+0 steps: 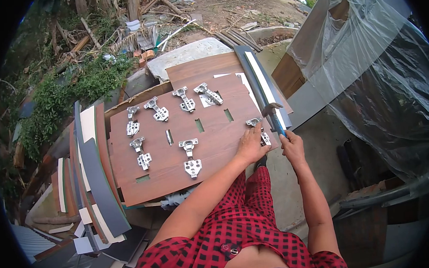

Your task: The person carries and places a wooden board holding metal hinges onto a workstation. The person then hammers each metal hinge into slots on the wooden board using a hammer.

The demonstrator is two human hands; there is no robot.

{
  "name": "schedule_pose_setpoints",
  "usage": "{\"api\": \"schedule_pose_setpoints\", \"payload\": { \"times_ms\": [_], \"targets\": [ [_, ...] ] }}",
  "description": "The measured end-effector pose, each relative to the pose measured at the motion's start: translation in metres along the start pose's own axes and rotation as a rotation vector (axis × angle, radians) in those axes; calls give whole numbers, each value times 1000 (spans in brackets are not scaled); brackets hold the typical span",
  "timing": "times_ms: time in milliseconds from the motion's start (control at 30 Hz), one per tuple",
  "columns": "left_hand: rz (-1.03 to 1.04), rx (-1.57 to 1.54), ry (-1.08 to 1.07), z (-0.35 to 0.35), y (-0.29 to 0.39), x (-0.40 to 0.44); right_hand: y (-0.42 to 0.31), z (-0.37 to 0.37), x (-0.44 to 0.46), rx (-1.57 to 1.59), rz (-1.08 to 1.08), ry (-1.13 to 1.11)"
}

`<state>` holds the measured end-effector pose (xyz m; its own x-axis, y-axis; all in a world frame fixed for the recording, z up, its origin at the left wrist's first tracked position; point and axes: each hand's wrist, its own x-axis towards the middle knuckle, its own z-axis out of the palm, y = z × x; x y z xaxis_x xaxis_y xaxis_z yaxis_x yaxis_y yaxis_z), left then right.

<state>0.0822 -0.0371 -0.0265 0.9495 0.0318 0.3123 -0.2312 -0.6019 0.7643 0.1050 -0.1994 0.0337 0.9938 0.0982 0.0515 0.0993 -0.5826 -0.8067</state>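
Right hand (pixel 292 148) grip closed on blue-handled hammer (pixel 280 125), head raised by the board's right edge. Left hand (pixel 250 145) on metal hinge (pixel 265 139) at brown board's (pixel 172 160) right side; can't tell if grip's closed. Six other hinges (pixel 193 168) lie farther left.

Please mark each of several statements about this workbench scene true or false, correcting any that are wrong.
1. The right hand grips a hammer. True.
2. The left hand touches the plastic sheeting. False: it is at a hinge near the edge of the brown board.
3. The brown board has slots cut in it. True.
4. Only two metal hinges show. False: at least six metal hinges show.
5. Clear plastic sheeting is on the picture's right side. True.
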Motion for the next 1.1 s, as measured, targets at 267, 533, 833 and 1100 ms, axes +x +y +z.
{"api": "schedule_pose_setpoints", "payload": {
  "times_ms": [267,533,833,1100],
  "targets": [
    [-10,42,-1,-5,7,-3,3,20,24,-154,-137,-48],
    [22,47,32,-6,8,-4,-31,11,17,-111,38,-98],
    [-41,29,-52,-10,12,-3,-27,18,20,-280,-128,-145],
    [-23,39,-80,-6,6,0,-44,19,15,-357,-165,-194]
  ]
}}
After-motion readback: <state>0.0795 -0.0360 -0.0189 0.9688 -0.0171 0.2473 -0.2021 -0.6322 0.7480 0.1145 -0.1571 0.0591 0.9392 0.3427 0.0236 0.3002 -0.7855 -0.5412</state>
